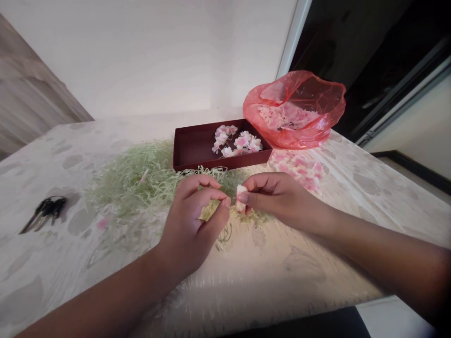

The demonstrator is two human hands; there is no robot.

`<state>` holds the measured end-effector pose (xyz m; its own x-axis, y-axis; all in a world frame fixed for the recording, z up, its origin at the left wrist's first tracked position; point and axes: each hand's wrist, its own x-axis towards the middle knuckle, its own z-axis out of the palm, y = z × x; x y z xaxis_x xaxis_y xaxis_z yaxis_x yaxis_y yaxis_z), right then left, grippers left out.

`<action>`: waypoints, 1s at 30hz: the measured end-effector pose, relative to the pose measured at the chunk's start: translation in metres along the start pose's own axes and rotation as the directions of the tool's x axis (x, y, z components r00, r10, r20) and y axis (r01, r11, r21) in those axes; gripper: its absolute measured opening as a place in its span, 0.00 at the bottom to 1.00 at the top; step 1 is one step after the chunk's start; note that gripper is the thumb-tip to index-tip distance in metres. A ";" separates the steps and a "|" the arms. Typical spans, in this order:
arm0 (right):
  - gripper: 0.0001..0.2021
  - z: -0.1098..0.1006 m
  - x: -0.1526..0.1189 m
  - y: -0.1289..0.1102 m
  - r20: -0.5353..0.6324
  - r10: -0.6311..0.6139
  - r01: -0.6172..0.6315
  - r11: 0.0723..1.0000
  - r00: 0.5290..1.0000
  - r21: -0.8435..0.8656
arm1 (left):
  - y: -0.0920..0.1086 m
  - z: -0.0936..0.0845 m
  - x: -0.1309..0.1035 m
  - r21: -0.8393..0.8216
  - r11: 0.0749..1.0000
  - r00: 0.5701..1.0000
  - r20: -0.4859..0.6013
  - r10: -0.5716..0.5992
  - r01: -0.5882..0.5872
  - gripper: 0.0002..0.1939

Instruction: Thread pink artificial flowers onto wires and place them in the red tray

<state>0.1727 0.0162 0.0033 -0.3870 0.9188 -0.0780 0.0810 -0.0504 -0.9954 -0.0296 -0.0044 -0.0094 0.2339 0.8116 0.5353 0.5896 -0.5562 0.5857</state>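
Between the thumb and fingers of my right hand is a small folded pink-and-white artificial flower. Just left of it, my left hand is closed in a pinch, thumb tip against a fingertip; whatever it holds, perhaps something very thin, is too small to make out. Behind both hands stands a dark maroon open box, with pink and white flowers lying in its right part. Pale green shredded paper is heaped left of the box and reaches behind my hands.
A translucent red plastic bag with more flowers stands at the back right. Loose pink petals lie in front of it. A bunch of keys rests at the left on the patterned tablecloth. A white wall rises behind.
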 end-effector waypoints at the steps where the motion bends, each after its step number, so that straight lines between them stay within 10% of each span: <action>1: 0.08 -0.001 0.001 0.000 -0.018 -0.011 0.011 1.000 1.000 -0.013 | -0.001 0.000 0.001 0.008 1.000 1.000 -0.007 -0.013 0.013 0.05; 13: 0.09 -0.008 0.003 0.001 -0.166 -0.083 0.095 0.993 0.983 0.066 | -0.011 -0.004 0.009 0.365 0.903 0.973 0.126 0.192 -0.225 0.06; 30: 0.10 -0.007 0.002 0.001 -0.200 -0.132 0.129 0.991 0.971 -0.027 | -0.018 -0.006 0.012 0.517 0.846 0.992 0.070 0.107 -0.128 0.05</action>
<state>0.1785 0.0212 0.0027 -0.2028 0.9770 0.0664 0.0556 0.0792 -0.9953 -0.0415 0.0141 -0.0097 0.3493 0.7577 0.5513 0.8688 -0.4822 0.1122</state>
